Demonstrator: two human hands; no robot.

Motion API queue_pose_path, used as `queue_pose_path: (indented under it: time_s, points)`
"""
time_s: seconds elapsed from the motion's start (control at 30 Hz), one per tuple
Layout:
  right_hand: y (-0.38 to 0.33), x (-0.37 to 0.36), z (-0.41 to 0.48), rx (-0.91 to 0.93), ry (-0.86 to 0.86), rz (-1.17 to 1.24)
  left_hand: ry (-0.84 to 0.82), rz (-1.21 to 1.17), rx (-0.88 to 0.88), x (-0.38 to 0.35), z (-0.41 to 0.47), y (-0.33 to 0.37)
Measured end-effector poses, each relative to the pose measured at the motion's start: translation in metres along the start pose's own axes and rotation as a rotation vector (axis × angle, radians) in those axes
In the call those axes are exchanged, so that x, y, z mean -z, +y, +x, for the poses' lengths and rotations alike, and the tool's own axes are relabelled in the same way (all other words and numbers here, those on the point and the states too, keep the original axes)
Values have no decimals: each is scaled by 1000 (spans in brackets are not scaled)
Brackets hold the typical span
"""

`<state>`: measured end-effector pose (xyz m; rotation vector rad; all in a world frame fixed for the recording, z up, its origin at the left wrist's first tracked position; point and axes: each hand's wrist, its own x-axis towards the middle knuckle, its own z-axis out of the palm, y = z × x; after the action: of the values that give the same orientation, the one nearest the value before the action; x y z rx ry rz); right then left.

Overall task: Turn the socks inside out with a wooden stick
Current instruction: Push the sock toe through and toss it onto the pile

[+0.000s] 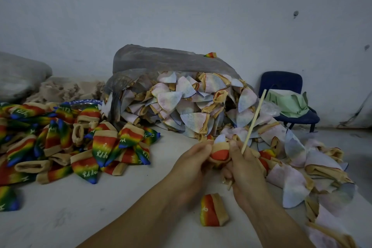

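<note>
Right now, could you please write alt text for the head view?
The left hand and right hand hold a half-turned sock; the right also grips a wooden stick. Rainbow socks lie left; pale inside-out socks spill from a plastic bag.

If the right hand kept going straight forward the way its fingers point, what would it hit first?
Probably the pile of pale socks spilling from the plastic bag, just beyond the half-turned sock that the right hand pinches along with the wooden stick. Depth is hard to judge here.
</note>
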<state>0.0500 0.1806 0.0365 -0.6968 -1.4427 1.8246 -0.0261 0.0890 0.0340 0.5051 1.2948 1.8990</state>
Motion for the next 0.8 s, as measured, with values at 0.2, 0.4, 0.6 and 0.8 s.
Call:
queue_pose_path:
  time_s: [0.2,0.4,0.6,0.8]
  points:
    - [4,1,3,191,91,-345,-23,654,-282,-3,-5,-4]
    - [7,5,8,200,93,-363,-23,1093,-500,1,-3,-11]
    - [11,7,11,323,89,-465,37,845,-415,1,-2,-13]
    - [13,2,6,468,167,-575,90,244,-176,-12,-6,-12]
